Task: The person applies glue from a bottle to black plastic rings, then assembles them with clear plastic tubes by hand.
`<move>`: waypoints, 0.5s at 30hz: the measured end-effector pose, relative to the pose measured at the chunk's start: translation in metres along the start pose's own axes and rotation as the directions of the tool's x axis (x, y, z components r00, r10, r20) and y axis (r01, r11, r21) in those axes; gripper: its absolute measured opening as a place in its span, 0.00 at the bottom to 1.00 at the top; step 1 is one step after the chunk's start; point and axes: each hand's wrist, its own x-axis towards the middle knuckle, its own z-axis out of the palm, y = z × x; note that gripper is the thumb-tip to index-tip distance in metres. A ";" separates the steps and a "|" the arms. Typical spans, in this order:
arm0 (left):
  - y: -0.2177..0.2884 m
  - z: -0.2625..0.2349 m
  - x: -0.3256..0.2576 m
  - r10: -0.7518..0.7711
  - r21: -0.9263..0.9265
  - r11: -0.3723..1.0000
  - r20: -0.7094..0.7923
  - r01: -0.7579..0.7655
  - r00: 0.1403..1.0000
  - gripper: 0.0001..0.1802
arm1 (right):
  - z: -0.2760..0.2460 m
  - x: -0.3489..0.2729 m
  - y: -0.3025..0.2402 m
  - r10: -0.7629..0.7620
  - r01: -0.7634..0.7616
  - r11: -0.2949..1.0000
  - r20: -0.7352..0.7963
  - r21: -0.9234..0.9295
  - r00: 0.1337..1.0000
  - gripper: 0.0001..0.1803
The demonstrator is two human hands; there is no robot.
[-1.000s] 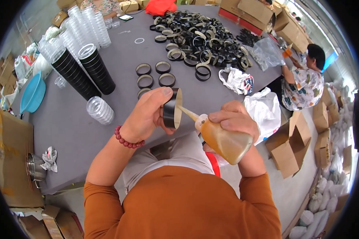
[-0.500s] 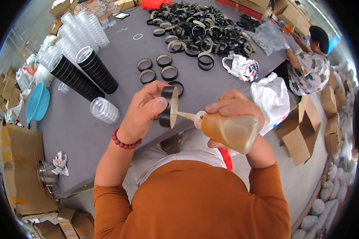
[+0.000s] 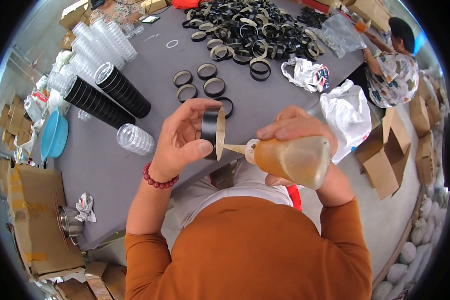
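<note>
Between the thumb and fingers of my left hand point(image 3: 181, 138) stands a black ring point(image 3: 210, 131) with a beige inner wall, turned so its opening faces right. My right hand point(image 3: 301, 131) is wrapped round a squeeze bottle point(image 3: 296, 159) of amber liquid, tipped on its side. The bottle's pale pointed nozzle is at the ring's open edge, at or very near the inner wall; whether liquid comes out is too small to tell. Just beyond my left hand, several similar rings point(image 3: 214, 87) lie on the grey table point(image 3: 150, 65).
A big heap of black rings point(image 3: 255, 32) covers the far table. Stacks of black cups point(image 3: 122, 90) and clear cups point(image 3: 105, 42) stand left, near a blue basin point(image 3: 54, 134). White plastic bags point(image 3: 346, 117) lie right, above an open carton point(image 3: 387, 155). A co-worker point(image 3: 392, 70) sits far right.
My left thumb has shifted lower on the ring, and the ring has turned a little. The bottle stays at the ring's edge. The whole view has shifted slightly.
</note>
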 end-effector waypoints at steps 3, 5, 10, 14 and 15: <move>0.002 0.002 -0.002 -0.005 0.009 1.000 0.004 0.005 1.000 0.39 | -0.003 -0.001 0.001 0.022 -0.022 1.000 0.015 0.011 1.000 0.31; 0.000 -0.001 -0.003 -0.023 0.018 1.000 0.001 0.023 1.000 0.40 | -0.003 -0.001 0.001 0.022 -0.022 1.000 0.007 0.021 1.000 0.31; -0.017 -0.009 -0.002 0.245 0.133 0.958 0.073 -0.253 0.967 0.43 | -0.002 -0.002 0.002 0.005 -0.004 0.999 -0.017 0.040 1.000 0.31; -0.019 -0.008 0.000 0.334 0.179 0.921 0.094 -0.346 0.938 0.45 | -0.003 -0.003 0.003 -0.003 0.005 0.999 -0.028 0.040 1.000 0.32; -0.020 -0.009 -0.001 0.356 0.242 0.897 0.095 -0.369 0.929 0.45 | -0.004 -0.003 0.003 -0.001 0.002 0.999 -0.021 0.053 1.000 0.33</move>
